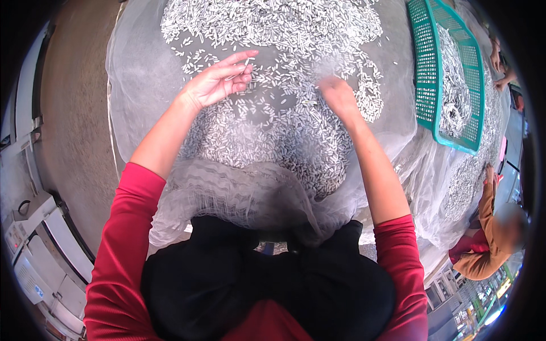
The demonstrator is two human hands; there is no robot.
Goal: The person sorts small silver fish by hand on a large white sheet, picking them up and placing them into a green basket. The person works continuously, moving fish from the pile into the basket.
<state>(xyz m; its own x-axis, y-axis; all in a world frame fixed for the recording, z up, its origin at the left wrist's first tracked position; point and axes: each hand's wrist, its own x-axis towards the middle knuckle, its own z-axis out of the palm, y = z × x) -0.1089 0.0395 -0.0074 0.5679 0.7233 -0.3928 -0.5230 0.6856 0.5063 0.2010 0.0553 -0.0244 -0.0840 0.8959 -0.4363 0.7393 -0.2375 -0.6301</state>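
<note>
Small whitish, rod-shaped pieces [273, 23] lie in a big heap at the far side and in a nearer pile [239, 139] close to my body. Over the thinner scatter between them is my left hand [219, 80], its index finger stretched and the others curled. One small pale piece [247, 61] shows at its fingertips. My right hand [339, 95] is over the right part of the scatter, fingers pointing down toward the pieces. Motion blur and the back of the hand hide what its fingers hold, if anything.
Sheer white netting [142, 74] covers the work surface and bunches up before my lap. A green plastic basket [426, 62] with more silvery pieces stands at the right. Beyond it, another person [483, 244] in brown sleeves reaches over more pieces. Machinery [45, 244] stands at left.
</note>
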